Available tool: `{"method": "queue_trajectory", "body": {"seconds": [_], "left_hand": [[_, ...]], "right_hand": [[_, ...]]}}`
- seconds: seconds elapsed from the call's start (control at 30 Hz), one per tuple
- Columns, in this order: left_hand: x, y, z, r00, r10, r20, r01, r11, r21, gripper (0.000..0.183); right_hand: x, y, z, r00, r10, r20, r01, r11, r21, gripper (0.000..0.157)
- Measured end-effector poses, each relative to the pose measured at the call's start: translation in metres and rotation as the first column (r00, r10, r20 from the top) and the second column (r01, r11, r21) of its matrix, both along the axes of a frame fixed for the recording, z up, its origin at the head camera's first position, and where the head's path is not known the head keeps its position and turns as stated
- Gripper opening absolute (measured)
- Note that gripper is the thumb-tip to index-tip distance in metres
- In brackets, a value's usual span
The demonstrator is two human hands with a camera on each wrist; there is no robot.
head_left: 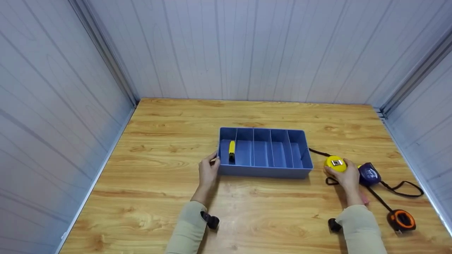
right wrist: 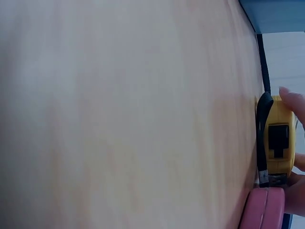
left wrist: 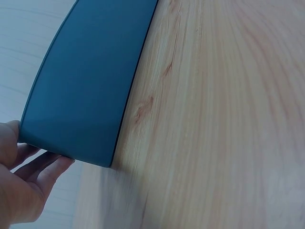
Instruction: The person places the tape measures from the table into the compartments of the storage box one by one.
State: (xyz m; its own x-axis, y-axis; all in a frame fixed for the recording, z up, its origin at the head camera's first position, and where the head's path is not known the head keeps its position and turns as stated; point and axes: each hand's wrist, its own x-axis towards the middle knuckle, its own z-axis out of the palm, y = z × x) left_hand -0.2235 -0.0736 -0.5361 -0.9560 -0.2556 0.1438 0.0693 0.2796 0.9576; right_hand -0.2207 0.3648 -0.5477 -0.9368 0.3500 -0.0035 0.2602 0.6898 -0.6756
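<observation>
A blue divided tray (head_left: pixel 265 171) stands on the table, with my left hand (head_left: pixel 209 171) at its left front corner. In the left wrist view, thumb and fingers grip the tray's edge (left wrist: pixel 90 86). In the leftmost compartment stands a narrow yellow-and-black object (head_left: pixel 231 151), its kind unclear. Right of the tray, my right hand (head_left: pixel 348 176) grips a round yellow tape measure (head_left: pixel 333 163) with a black strap. Beside that hand lies a dark blue tape measure (head_left: pixel 369 174). The right wrist view shows a rounded pink object (right wrist: pixel 264 210) touching near the yellow one; the hand partly hides it.
A black-and-orange tape measure (head_left: pixel 402 220) lies near the right front, its strap running toward the dark blue one. A looped black strap (head_left: pixel 406 188) lies near the right edge. Pale panel walls (head_left: pixel 233 53) enclose the wooden table (head_left: pixel 159 158) at the back and sides.
</observation>
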Motion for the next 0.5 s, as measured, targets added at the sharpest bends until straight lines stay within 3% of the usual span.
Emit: {"method": "queue_trajectory", "body": {"seconds": [0.27,0.5], "left_hand": [[0.0010,0.0012,-0.0003,1.000,0.017,-0.026,-0.018,1.000,-0.023,0.032],[0.0013,0.0005,-0.0006,1.000,-0.003,-0.024,0.003,1.000,-0.007,0.032]], "right_hand": [[-0.0014,0.0007,-0.0012,1.000,-0.004,-0.031,0.004,1.000,-0.003,0.080],[-0.0022,0.0004,-0.0007,1.000,-0.018,-0.007,0.018,1.000,0.020,0.079]]}}
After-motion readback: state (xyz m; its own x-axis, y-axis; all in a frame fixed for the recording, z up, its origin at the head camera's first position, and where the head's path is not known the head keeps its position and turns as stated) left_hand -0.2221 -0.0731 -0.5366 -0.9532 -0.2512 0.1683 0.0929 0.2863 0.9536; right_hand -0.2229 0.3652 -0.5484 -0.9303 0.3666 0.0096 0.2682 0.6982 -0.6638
